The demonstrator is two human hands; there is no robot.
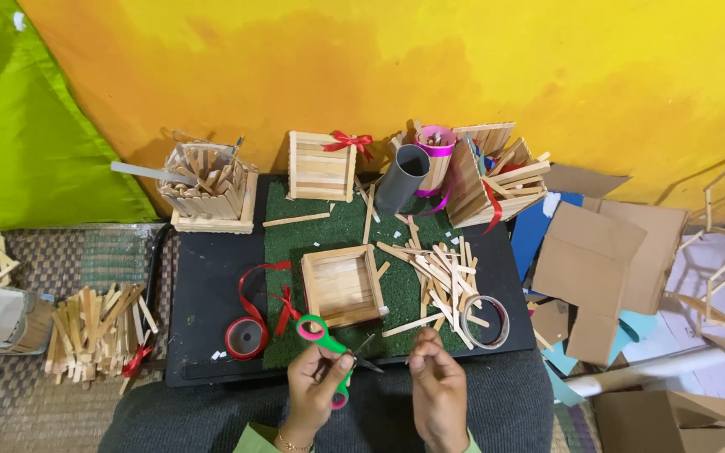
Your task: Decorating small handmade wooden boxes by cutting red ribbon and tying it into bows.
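Observation:
My left hand (316, 387) grips a pair of scissors (329, 342) with green and pink handles, blades pointing right toward my right hand (438, 382). My right hand's fingers are pinched together close to the blade tips; whatever they hold is too small to make out. Just beyond both hands a square wooden stick tray (343, 285) lies on a green turf mat (396, 294). A loose pile of wooden sticks (442, 281) lies right of the tray. A red ribbon roll (247, 337) with a trailing red ribbon (266, 294) sits left of the scissors.
A black board (203, 294) carries the mat. At its back stand stick boxes (211, 189), a bowed box (322, 165), a grey tube (402, 178) and a pink-topped cup (435, 151). A tape ring (486, 321) lies right. Cardboard pieces (606, 260) sit right, stick bundles (94, 327) left.

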